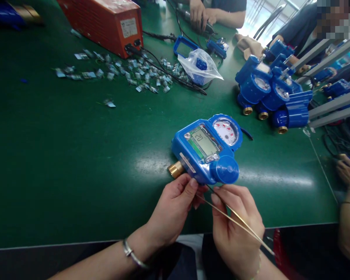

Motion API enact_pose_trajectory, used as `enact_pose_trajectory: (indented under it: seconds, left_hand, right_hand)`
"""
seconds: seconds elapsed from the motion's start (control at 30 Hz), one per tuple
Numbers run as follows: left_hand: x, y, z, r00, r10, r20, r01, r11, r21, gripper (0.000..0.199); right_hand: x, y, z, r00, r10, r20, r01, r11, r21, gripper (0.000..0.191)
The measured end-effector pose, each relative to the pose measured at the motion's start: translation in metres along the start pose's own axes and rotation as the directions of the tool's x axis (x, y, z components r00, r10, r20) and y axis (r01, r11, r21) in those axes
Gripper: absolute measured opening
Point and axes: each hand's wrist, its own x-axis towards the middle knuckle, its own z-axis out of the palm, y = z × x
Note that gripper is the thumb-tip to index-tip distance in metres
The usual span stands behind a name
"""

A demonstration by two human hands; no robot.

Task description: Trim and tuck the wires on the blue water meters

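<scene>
A blue water meter with a lit-up number display, a round dial and a brass threaded end lies on the green table in front of me. My left hand is closed at the meter's near lower edge, thumb and fingers pinched together; what lies between them is hidden. In my right hand is a pair of metal tweezers, held between thumb and fingers. Their tips point at the meter's near edge, close to my left fingertips. A round blue cap sticks out on the meter's near right side.
Several more blue meters stand at the right by grey rails. Small clear parts lie scattered near an orange box and black cables. A plastic bag holds blue pieces. Co-workers' hands are at the back and right.
</scene>
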Motion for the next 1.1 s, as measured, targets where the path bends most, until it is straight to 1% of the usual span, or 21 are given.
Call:
enact_pose_trajectory:
  seconds: [0.13,0.27,0.33,0.37,0.47,0.53,0.6,0.7,0.73,0.77,0.8,0.9,0.93,0.97,1.0,1.03,1.1]
  left_hand:
    - [-0.001,0.0,0.0,1.0,-0.026,-0.008,0.025,0.998,-0.065,0.021]
    - [0.0,0.0,-0.001,1.0,-0.031,0.0,0.031,0.996,-0.086,0.023]
    - [0.0,0.0,-0.001,1.0,-0.02,-0.004,0.02,0.997,-0.081,0.023]
    - [-0.001,0.001,-0.001,1.0,-0.016,-0.01,0.015,0.997,-0.078,0.023]
    - [-0.002,0.002,0.001,0.999,-0.018,-0.04,0.016,0.997,-0.069,0.023]
    - [-0.002,0.003,0.003,0.998,-0.022,-0.062,0.018,0.997,-0.069,0.023]
    - [-0.002,0.004,0.005,0.997,-0.009,-0.08,0.003,0.997,-0.078,0.023]
    - [-0.001,0.004,0.007,0.996,0.025,-0.081,-0.032,0.995,-0.092,0.022]
    - [0.0,0.004,0.007,0.997,0.032,-0.077,-0.039,0.995,-0.093,0.022]
    - [0.0,0.004,0.007,0.997,0.036,-0.074,-0.043,0.995,-0.092,0.022]
    - [0.0,0.003,0.007,0.997,0.036,-0.069,-0.042,0.995,-0.093,0.022]
    - [-0.001,0.002,0.006,0.998,0.021,-0.06,-0.028,0.993,-0.117,0.02]
    - [-0.001,0.002,0.005,0.998,0.014,-0.056,-0.021,0.992,-0.127,0.02]
    - [-0.001,0.002,0.005,0.998,0.01,-0.054,-0.017,0.991,-0.134,0.02]
    - [-0.001,0.002,0.005,0.999,0.007,-0.053,-0.014,0.99,-0.14,0.02]
    - [-0.001,0.002,0.005,0.999,0.005,-0.052,-0.012,0.989,-0.144,0.02]
    - [-0.002,0.002,0.005,0.999,0.001,-0.05,-0.008,0.989,-0.147,0.02]
  right_hand:
    - [0.001,-0.005,-0.001,0.999,-0.031,0.023,0.033,0.997,-0.068,0.02]
    - [0.002,-0.002,0.001,0.999,-0.039,0.019,0.04,0.999,-0.027,0.019]
    - [0.003,0.001,0.002,0.998,0.032,0.046,-0.033,0.999,0.035,0.017]
    - [0.004,0.004,0.001,0.994,0.091,0.063,-0.095,0.993,0.076,0.015]
    - [0.007,0.012,0.001,0.955,0.259,0.141,-0.286,0.932,0.223,0.012]
    - [0.007,0.02,0.003,0.918,0.345,0.196,-0.393,0.858,0.331,0.014]
    - [0.006,0.028,0.007,0.873,0.425,0.239,-0.487,0.74,0.464,0.015]
    - [0.003,0.039,0.017,0.784,0.533,0.317,-0.582,0.455,0.674,0.018]
    - [0.002,0.042,0.02,0.762,0.547,0.345,-0.592,0.373,0.715,0.019]
    - [0.002,0.044,0.023,0.747,0.552,0.37,-0.597,0.313,0.739,0.02]
    - [0.001,0.045,0.026,0.739,0.549,0.39,-0.602,0.278,0.749,0.02]
    - [-0.001,0.045,0.029,0.729,0.517,0.449,-0.626,0.24,0.742,0.025]
    - [-0.002,0.044,0.028,0.731,0.504,0.46,-0.631,0.242,0.737,0.025]
    - [-0.003,0.043,0.027,0.744,0.497,0.447,-0.622,0.27,0.735,0.024]
    - [-0.004,0.041,0.025,0.77,0.495,0.403,-0.595,0.33,0.732,0.021]
    - [-0.005,0.04,0.023,0.805,0.494,0.328,-0.552,0.423,0.719,0.017]
    - [-0.004,0.036,0.017,0.88,0.455,0.134,-0.43,0.646,0.631,0.009]
